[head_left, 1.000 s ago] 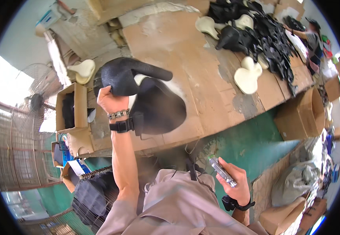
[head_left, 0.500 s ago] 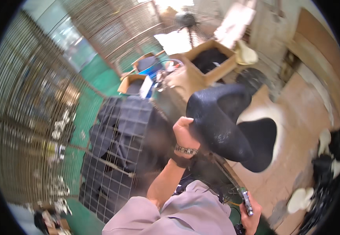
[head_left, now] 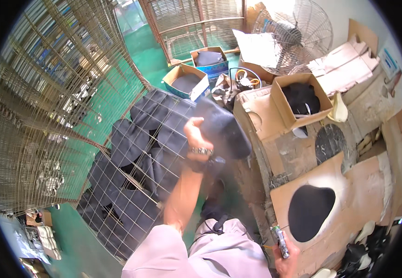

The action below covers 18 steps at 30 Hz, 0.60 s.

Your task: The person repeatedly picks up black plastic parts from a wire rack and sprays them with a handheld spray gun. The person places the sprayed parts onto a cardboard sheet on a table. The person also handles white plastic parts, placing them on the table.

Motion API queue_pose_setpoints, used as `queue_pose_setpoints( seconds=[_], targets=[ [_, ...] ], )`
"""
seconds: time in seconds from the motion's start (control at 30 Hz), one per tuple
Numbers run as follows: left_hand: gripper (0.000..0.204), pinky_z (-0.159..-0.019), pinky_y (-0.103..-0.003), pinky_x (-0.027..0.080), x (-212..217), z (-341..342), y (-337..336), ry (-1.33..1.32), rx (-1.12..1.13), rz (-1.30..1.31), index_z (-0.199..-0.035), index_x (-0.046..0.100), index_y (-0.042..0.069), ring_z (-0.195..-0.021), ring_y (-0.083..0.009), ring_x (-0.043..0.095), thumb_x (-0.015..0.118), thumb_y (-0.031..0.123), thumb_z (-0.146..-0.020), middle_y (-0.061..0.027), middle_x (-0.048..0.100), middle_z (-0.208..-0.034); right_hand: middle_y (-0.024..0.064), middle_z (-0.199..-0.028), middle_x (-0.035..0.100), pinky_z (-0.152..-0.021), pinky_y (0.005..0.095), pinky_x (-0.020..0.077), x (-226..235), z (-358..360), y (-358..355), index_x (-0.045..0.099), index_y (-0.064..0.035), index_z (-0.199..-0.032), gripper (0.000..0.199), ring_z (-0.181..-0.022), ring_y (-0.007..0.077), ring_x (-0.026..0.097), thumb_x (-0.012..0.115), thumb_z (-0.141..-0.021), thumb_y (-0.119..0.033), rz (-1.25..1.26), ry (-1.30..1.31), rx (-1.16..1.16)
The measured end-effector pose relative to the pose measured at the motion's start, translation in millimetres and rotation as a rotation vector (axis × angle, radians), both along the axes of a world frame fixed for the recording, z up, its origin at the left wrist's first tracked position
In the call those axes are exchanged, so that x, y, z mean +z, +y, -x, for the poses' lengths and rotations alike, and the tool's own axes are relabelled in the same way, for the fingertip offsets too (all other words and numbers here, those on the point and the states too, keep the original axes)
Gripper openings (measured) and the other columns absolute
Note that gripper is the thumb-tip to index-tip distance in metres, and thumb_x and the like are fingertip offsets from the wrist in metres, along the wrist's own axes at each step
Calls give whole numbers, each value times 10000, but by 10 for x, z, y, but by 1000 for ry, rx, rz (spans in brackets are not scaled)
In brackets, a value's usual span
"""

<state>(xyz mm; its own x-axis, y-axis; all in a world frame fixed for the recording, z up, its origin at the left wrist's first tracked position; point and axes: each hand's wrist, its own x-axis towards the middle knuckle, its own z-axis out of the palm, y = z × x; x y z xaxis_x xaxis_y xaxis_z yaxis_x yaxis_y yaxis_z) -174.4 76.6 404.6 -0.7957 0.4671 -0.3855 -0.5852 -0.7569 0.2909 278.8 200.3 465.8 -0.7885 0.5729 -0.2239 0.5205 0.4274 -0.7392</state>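
Observation:
My left hand (head_left: 196, 134), with a beaded bracelet and black band at the wrist, is closed on the edge of a black flexible sheet (head_left: 224, 127). The sheet looks smooth, slightly shiny and blurred by motion. It hangs between the wire rack (head_left: 138, 178) and the workbench. Several similar black pieces (head_left: 170, 125) lie on that rack. Low at the bench edge, my right hand (head_left: 288, 259) is wrapped round a silvery metal spray gun (head_left: 282, 243). Another rounded black piece (head_left: 312, 213) lies flat on cardboard (head_left: 282, 204), ringed by a whitish patch.
A cardboard box of black pieces (head_left: 321, 85) stands on the bench's far part. Beyond are a large fan (head_left: 293, 34) and two smaller boxes (head_left: 182, 72) with dark pieces. Tall wire racks (head_left: 48, 92) stand at left. White and black shaped parts (head_left: 363, 252) pile up at right.
My left hand has carried the black sheet left, off from above the bench toward the wire rack. The view has turned; the flat piece on the cardboard now shows whole. My right hand still grips the spray gun.

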Motion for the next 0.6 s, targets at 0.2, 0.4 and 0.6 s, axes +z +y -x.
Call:
queue_pose_setpoints(
  seconds=[0.2,0.4,0.6],
  targets=[
    [233,-886,-454,531,-118,1729,-706,175,156,75,-873,644,8,-890,-318,687,537,187,-772,-146,712,-951,210,-832,645,-640,403,469,48,881,-136,662,-71,-1219,344,-693,320,596,653,-882,-134,15,-139,-35],
    [178,-782,-411,549,-674,2888,-1819,195,418,340,-835,650,17,-779,-305,683,567,169,-798,-141,717,-874,199,-915,673,-687,365,477,-112,1474,-213,590,-125,-1365,506,-723,264,587,598,-865,-43,67,-146,64],
    [446,-721,-422,481,-1863,3192,-3169,4,559,967,-1131,618,75,-923,-270,628,573,452,-897,-98,664,-1055,262,-1061,661,-809,382,495,-9,1835,-272,581,-67,-1354,504,-929,313,661,570,-855,3,157,-345,79]
  ],
)
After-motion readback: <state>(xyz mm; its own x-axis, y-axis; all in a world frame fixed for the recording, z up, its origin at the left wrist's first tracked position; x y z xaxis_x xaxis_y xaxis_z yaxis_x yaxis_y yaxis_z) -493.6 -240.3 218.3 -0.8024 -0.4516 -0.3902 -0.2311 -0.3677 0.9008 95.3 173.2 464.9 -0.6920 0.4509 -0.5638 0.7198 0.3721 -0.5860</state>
